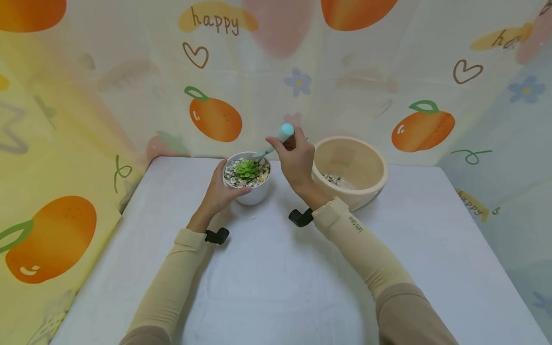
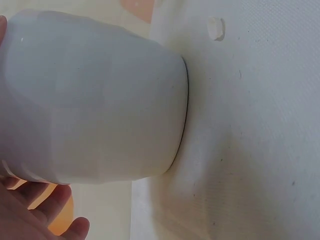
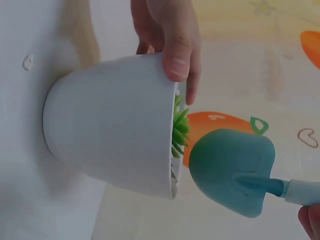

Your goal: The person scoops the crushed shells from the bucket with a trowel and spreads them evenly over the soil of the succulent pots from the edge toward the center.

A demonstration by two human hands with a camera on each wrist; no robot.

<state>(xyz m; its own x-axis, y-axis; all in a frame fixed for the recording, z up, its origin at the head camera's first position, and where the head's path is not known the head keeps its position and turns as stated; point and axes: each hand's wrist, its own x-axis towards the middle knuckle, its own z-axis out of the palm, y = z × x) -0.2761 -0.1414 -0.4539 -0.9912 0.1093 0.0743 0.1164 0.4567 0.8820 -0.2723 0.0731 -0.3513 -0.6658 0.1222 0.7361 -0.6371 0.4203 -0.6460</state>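
Observation:
A white pot (image 1: 253, 195) stands on the table, filled with small pebbles (image 1: 261, 179) around a green succulent (image 1: 247, 169). My left hand (image 1: 221, 190) grips the pot by its rim, thumb at the near side and fingers round the left. In the right wrist view the left thumb (image 3: 176, 60) presses at the rim. My right hand (image 1: 297, 158) pinches the handle of a small teal hand shovel (image 3: 232, 170). The shovel's blade is over the back right part of the pot, close by the succulent, and no pebbles show on the side of it facing the right wrist camera.
Right of the pot sits a large beige bowl (image 1: 375, 184) with a few pebbles (image 1: 332, 179) at its bottom. One loose pale pebble (image 2: 216, 28) lies on the white tabletop (image 1: 276, 287) in front of the pot. Patterned cloth (image 1: 258, 86) hangs behind the table.

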